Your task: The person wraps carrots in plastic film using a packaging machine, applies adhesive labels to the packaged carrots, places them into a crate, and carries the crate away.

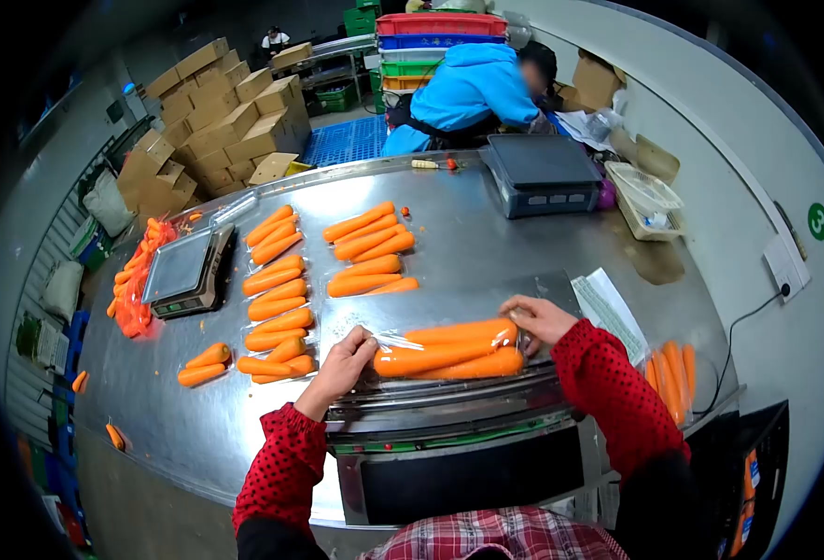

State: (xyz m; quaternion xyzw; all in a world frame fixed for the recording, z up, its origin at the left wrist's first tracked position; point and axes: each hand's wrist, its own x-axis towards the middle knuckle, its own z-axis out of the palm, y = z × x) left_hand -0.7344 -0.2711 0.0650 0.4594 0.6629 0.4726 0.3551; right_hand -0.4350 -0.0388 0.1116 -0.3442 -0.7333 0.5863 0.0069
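Note:
Between my hands lies a pack of carrots (pixel 449 353) in clear film, at the front of a metal wrapping machine (pixel 468 471). My left hand (pixel 342 366) pinches the film at the pack's left end, thumb and fingers together. At the opposite end my right hand (pixel 540 320) has its fingers closed on the film by the carrot tips. Beyond the machine, more carrots (pixel 370 233) lie in groups. A column of grouped carrots (pixel 277 289) stretches away to the left of it, several with shiny film.
A weighing scale (pixel 188 271) stands left beside a red net bag of carrots (pixel 134 289). At the back are a dark lidded bin (pixel 543 175) and a white basket (pixel 650 201). Wrapped carrots (pixel 673 378) lie at right. A person in blue (pixel 473 89) bends beyond the table.

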